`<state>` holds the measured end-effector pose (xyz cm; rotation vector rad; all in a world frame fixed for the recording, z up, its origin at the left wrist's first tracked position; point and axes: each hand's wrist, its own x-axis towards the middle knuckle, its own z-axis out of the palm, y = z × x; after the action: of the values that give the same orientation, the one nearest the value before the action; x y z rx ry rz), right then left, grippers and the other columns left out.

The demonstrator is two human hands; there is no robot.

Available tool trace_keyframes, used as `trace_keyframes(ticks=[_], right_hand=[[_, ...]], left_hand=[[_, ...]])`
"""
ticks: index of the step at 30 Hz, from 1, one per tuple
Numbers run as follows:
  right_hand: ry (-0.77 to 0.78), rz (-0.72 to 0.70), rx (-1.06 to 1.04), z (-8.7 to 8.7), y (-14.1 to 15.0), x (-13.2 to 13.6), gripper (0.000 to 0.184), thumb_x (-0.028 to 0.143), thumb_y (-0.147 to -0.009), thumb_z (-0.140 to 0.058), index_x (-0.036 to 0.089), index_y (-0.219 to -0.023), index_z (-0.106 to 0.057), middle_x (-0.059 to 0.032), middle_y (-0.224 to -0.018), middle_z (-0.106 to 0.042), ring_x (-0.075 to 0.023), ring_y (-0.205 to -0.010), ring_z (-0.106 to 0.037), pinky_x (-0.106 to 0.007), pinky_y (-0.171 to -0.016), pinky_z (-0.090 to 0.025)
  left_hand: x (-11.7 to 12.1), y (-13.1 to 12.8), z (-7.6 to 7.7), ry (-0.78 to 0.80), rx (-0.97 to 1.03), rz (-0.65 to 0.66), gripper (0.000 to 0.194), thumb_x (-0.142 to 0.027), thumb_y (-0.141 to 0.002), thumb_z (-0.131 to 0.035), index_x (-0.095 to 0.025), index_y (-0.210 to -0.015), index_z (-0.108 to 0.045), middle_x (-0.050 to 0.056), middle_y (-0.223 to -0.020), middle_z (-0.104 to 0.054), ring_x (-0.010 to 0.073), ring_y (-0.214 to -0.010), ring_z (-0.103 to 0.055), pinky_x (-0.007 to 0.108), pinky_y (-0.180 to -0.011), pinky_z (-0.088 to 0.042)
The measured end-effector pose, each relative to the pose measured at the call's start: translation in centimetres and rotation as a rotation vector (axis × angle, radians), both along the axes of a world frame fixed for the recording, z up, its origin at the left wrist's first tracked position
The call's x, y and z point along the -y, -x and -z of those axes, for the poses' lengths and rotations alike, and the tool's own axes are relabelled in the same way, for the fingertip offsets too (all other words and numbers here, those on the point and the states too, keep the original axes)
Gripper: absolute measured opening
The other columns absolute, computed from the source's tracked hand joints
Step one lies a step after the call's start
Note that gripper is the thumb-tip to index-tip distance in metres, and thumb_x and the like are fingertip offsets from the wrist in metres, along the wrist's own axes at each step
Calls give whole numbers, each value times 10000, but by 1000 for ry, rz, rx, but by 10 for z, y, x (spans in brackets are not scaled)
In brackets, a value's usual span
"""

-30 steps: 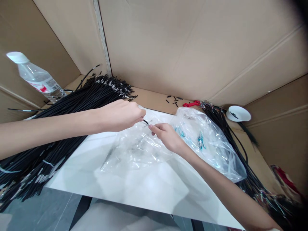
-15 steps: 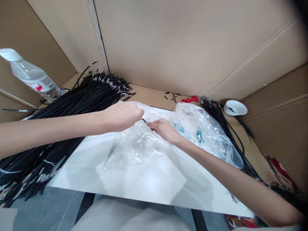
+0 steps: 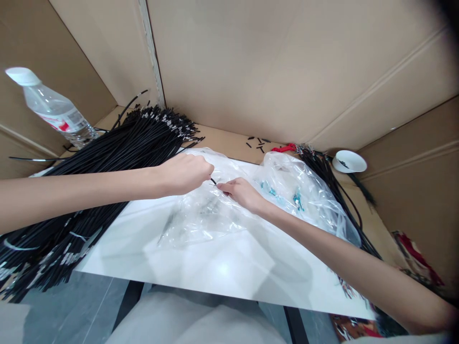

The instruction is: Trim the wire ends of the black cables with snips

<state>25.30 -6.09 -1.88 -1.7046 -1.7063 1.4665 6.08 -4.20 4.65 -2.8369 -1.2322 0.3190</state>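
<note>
Head camera view: over the middle of a white desk, a worker's left hand and right hand meet above a crumpled clear plastic bag. The left-hand fingers are pinched shut on the end of a thin black cable, whose tip pokes out toward the right hand; the rest of that cable is hidden under the hand. The right-hand fingers are drawn together just beside the tip and seem to nip something very small against it, too fine to identify.

A thick bundle of black cables with metal-tipped ends lies along the desk's left edge and runs toward its far left corner, where a clear water bottle stands. A second clear bag holding small teal parts sits near the far right, with another cable bundle and a small white dish beyond it. Short black cut-offs are scattered at the far edge, below the cardboard walls.

Handled well, work this fine calls for a short grip close behind the cable tip, so the end cannot flex, and for both wrists held low and steady over the bag. The slippery plastic underneath could swallow a dropped part, so keeping the join above the bag's flat middle looks wise.
</note>
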Motion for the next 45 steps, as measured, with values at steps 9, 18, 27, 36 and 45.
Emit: trace_keyframes(ticks=[9, 18, 27, 36, 45], right_hand=[[-10, -12, 2, 2, 4, 1, 415, 365, -846, -580, 216, -522, -370, 69, -473, -259, -92, -475, -224, -327, -524, -183], [33, 13, -39, 6, 2, 0, 422, 374, -840, -584, 218, -503, -383, 70, -451, -235, -95, -465, -202, -330, -512, -170], [17, 38, -65, 12, 7, -3, 395, 336, -864, -572, 206, -523, -422, 70, -449, -261, -91, -460, -222, -322, -511, -173], [7, 41, -47, 8, -1, 2, 407, 390, -894, -546, 202, -545, -450, 69, -452, -252, -94, -460, -228, -316, -519, -179], [-7, 2, 32, 2, -7, 4, 412, 424, -920, -520, 196, -580, -478, 62, -480, -294, -96, -468, -262, -316, -530, -199]], left_hand=[[2, -1, 0, 64, 1, -62, 341, -224, -994, -414, -160, -923, -741, 115, -794, -712, 246, -692, -671, 309, -553, -321], [0, 1, 5, 183, 147, -170, 328, -258, -974, -440, -167, -817, -713, 93, -824, -725, 219, -658, -634, 313, -558, -323], [-3, 2, 8, 265, 185, -247, 310, -257, -950, -468, -183, -768, -707, 65, -821, -733, 206, -681, -641, 316, -576, -339], [-9, 10, 15, 338, 326, -331, 302, -315, -936, -472, -216, -741, -679, 0, -829, -756, 182, -701, -655, 278, -568, -398], [-9, 8, 9, 335, 299, -341, 302, -324, -940, -466, -225, -775, -699, -6, -857, -763, 178, -718, -663, 272, -587, -400]])
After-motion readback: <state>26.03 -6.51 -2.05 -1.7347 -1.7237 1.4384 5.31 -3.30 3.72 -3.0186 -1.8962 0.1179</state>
